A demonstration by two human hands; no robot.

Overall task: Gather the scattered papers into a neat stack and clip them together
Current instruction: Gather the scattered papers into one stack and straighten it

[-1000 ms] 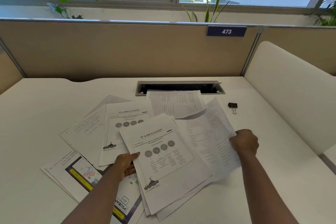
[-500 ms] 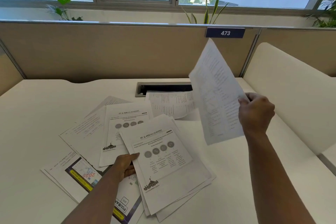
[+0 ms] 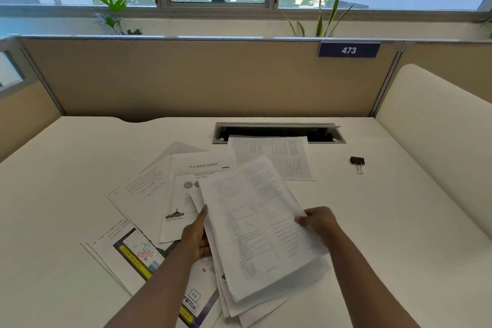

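The sheet (image 3: 255,224) you lifted now lies on the pile, your right hand (image 3: 318,222) pinching its right edge, left hand (image 3: 195,234) flat against the left, long axis running away from you.

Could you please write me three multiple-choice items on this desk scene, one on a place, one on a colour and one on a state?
1. Where is the binder clip?
A. On the desk, right of the papers
B. On the stack
C. In the left hand

2. What colour is the number sign on the partition?
A. Red
B. Dark blue
C. Green

3. What state is the sheet of text under the right hand in?
A. Crumpled into a ball
B. Clipped to the others
C. Loose on top of the stack, held at its right edge

Answers: 1 A, the clip lies alone on bare desk. 2 B, white digits on dark blue. 3 C, the right hand pinches its edge while the left hand steadies the stack's left side.
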